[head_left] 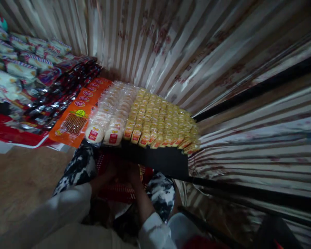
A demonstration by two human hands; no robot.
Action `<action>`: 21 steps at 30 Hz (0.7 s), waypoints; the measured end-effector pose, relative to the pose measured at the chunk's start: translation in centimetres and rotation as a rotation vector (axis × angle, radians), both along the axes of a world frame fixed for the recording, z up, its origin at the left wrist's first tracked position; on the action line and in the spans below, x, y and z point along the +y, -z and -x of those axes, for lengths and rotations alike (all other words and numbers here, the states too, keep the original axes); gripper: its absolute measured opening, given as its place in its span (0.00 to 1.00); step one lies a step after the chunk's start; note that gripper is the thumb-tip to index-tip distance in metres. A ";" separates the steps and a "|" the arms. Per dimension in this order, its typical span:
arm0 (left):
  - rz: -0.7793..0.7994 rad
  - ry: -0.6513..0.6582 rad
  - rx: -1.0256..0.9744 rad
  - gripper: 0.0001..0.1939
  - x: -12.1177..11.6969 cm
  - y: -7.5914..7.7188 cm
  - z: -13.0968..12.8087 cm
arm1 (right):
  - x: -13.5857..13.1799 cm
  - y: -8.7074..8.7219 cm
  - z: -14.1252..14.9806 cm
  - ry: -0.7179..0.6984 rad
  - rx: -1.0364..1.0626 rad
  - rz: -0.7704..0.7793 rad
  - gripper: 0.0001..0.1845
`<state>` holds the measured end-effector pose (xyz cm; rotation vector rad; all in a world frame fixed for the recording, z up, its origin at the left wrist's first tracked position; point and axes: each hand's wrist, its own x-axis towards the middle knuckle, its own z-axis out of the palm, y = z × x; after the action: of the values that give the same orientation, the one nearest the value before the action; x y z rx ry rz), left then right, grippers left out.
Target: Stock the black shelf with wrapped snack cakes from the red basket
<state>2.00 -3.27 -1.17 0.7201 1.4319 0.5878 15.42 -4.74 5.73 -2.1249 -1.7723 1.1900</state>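
Note:
Both my hands reach down into a red plastic basket (116, 194) between my knees, under the black shelf edge (155, 159). My left hand (111, 170) and my right hand (131, 172) are close together in deep shadow. Their fingers are too dark to make out, so what they hold, if anything, is hidden. A few yellow packets (141, 172) show inside the basket beside my right hand. Above the hands, rows of small yellow packaged snacks (158, 117) stand on the shelf. To their left are two rows of round white packaged crackers (114, 117).
An orange snack bag (74, 121) lies left of the crackers. Further left are stacked dark red packets (59, 90) and white-and-blue bags (28, 65). A striped curtain (155, 45) hangs behind, and black metal bars (261, 84) run along the right.

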 end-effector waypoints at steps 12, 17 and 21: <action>-0.296 0.169 0.115 0.10 -2.6 -7.0 1.5 | -2.3 -2.1 -0.9 0.119 -0.056 -0.192 0.14; -0.436 0.190 0.342 0.10 -4.4 -8.3 1.4 | -3.1 -3.7 -1.1 0.117 -0.056 -0.298 0.15; -0.444 0.198 0.319 0.05 -4.9 -8.7 1.1 | -3.3 -5.1 -1.5 0.135 -0.021 -0.295 0.15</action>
<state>0.95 -8.14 7.52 1.3399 1.5113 0.6637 16.96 -8.03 10.87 -2.0509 -1.6625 0.8195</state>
